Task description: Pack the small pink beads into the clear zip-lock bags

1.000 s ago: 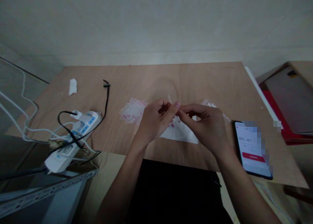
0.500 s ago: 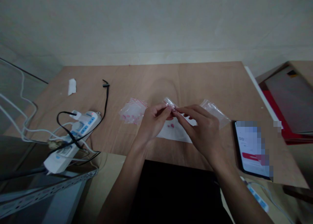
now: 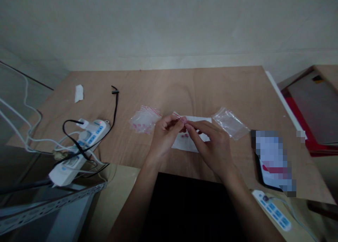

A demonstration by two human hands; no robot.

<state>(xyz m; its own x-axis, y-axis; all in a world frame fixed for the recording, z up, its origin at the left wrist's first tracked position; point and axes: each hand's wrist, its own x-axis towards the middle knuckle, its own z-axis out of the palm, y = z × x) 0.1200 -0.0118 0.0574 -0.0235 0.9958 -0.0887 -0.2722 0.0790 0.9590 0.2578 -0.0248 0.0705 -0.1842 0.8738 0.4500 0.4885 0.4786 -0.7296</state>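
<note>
Thumb and fingers of my left hand [image 3: 164, 136] pinch a small clear zip bag [image 3: 176, 114] with a red seal line; only a strip of it shows above the fingers. My right hand [image 3: 217, 140] is closed too, thumb and fingertips pressed at the bag's edge, touching the left thumb. Beneath the hands lies a white paper sheet [image 3: 182, 147], with a few small pink-red pieces [image 3: 185, 135] on it. To the left is a pile of small zip bags [image 3: 145, 118], pink-red pieces showing in some. Right of the paper rests a larger clear plastic bag [image 3: 231, 124].
A phone [image 3: 274, 164] lies at the right of the wooden table [image 3: 211, 90]. On the left, a white power strip [image 3: 92, 136] carries tangled cables. Another power strip [image 3: 274, 212] sits below the front right edge. A white paper scrap [image 3: 79, 93] lies at back left.
The small bag has turned and sunk lower between my fingers, so less of it shows. My right hand has shifted slightly left, uncovering more of the larger bag.
</note>
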